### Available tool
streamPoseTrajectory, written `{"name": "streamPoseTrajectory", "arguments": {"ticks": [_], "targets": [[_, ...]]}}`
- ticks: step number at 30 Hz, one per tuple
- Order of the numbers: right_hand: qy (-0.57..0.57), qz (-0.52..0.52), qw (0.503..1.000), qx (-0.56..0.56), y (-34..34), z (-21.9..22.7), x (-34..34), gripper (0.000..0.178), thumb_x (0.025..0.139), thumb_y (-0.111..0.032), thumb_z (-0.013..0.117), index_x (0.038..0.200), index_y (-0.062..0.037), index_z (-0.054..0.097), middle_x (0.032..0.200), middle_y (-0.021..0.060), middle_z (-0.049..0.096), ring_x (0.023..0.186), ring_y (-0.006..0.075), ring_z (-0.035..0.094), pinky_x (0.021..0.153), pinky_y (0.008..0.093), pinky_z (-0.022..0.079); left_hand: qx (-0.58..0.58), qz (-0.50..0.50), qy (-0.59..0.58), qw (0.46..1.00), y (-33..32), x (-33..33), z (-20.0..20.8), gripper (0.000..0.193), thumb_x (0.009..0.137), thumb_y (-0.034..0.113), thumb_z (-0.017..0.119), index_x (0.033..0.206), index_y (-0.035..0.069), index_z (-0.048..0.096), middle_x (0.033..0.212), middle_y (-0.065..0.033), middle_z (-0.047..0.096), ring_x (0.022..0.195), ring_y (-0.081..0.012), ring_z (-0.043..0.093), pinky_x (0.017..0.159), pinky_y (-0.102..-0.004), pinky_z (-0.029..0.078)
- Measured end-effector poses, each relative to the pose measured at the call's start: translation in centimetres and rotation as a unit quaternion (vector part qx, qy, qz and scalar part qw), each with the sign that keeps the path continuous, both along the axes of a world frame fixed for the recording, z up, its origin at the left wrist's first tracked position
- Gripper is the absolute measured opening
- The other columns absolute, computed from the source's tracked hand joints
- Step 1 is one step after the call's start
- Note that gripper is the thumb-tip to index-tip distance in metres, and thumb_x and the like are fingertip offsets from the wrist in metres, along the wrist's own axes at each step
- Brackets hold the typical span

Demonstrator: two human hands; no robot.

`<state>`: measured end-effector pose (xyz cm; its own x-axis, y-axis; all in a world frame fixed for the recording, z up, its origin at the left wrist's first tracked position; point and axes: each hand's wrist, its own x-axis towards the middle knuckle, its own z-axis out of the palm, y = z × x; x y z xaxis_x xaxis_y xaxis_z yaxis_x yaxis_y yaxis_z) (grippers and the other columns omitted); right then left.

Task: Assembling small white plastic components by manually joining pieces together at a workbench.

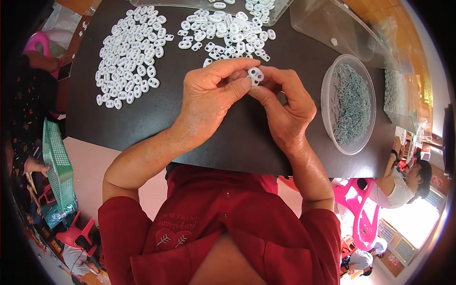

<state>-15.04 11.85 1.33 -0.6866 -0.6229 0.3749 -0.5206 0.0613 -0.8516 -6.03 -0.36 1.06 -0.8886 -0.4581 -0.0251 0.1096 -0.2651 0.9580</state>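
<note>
— How many of the white pieces are there on the black table [156,118]?

— Too many to count singly. They lie in two spreads: a flat spread [130,54] to the left, its pieces side by side in one layer, and a looser heap [225,31] at the far middle, its pieces piled and tilted. One single white two-holed piece [255,74] is up off the table, between the two hands.

— And the containers?

— One round clear bowl [349,104] to the right, full of small grey-green parts (far too fine to count), and a clear plastic tray [342,28] beyond it with one lone white bit inside. A green basket [57,161] stands below the table's left edge.

— How do the hands sit?

— Both forearms come up from the red shirt [223,228] and meet above the table's middle. The left hand [213,97] arches over, thumb and forefinger pressed together at the piece's left side. The right hand [285,107] curls toward it, fingertips pinching the piece from the right and below.

— So both are closed on it?

— Yes, both grip that one piece, held just in front of the looser heap.
</note>
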Motion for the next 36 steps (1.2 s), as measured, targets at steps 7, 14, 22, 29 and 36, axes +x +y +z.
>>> {"name": "streamPoseTrajectory", "arguments": {"ticks": [7, 14, 22, 29, 36], "targets": [[0.083, -0.009, 0.996, -0.016, -0.2, -0.3, -0.3, 0.030, 0.066, 0.001, 0.073, 0.095, 0.0001, 0.064, 0.076, 0.0073, 0.060, 0.063, 0.0156, 0.056, 0.054, 0.0259, 0.046, -0.047, 0.007, 0.023, 0.999, 0.2, 0.0, 0.4, 0.028, 0.086, 0.000, 0.058, 0.114, 0.000, 0.061, 0.084, 0.0002, 0.055, 0.076, -0.0065, 0.050, 0.069, -0.0189, 0.044], [0.102, 0.002, 0.995, -0.014, 0.0, -0.2, -0.2, 0.027, 0.072, 0.004, 0.070, 0.098, 0.0015, 0.064, 0.080, 0.0047, 0.059, 0.067, 0.0096, 0.054, 0.061, 0.0217, 0.044, -0.106, 0.035, 0.054, 0.992, 0.4, 0.1, -0.1, 0.024, 0.085, -0.006, 0.056, 0.107, -0.001, 0.062, 0.087, -0.0014, 0.055, 0.075, -0.0054, 0.052, 0.062, -0.0171, 0.043], [0.171, -0.009, 0.985, -0.029, -0.1, 0.0, -0.1, 0.027, 0.069, 0.003, 0.071, 0.095, 0.0017, 0.065, 0.074, 0.0067, 0.059, 0.063, 0.0140, 0.054, 0.058, 0.0236, 0.043, -0.099, 0.037, 0.069, 0.992, 0.5, 0.2, 0.1, 0.023, 0.085, -0.003, 0.057, 0.107, -0.002, 0.063, 0.089, -0.0026, 0.057, 0.079, -0.0069, 0.053, 0.070, -0.0185, 0.044], [0.169, -0.011, 0.985, -0.030, -0.2, 0.4, 0.2, 0.028, 0.070, 0.002, 0.071, 0.097, 0.0013, 0.064, 0.075, 0.0060, 0.059, 0.064, 0.0135, 0.054, 0.058, 0.0237, 0.043, -0.030, 0.037, 0.093, 0.995, 0.8, 0.1, 0.0, 0.023, 0.087, 0.002, 0.058, 0.109, -0.002, 0.061, 0.091, -0.0025, 0.059, 0.082, -0.0069, 0.054, 0.075, -0.0193, 0.047], [0.156, 0.004, 0.987, -0.034, -0.3, 0.3, 0.0, 0.026, 0.072, 0.001, 0.070, 0.097, 0.0014, 0.064, 0.075, 0.0057, 0.058, 0.065, 0.0131, 0.053, 0.058, 0.0233, 0.042, -0.017, 0.043, 0.090, 0.995, 0.9, 0.4, 0.2, 0.023, 0.087, 0.003, 0.057, 0.109, -0.002, 0.061, 0.091, -0.0023, 0.059, 0.083, -0.0066, 0.054, 0.075, -0.0191, 0.047]]}}
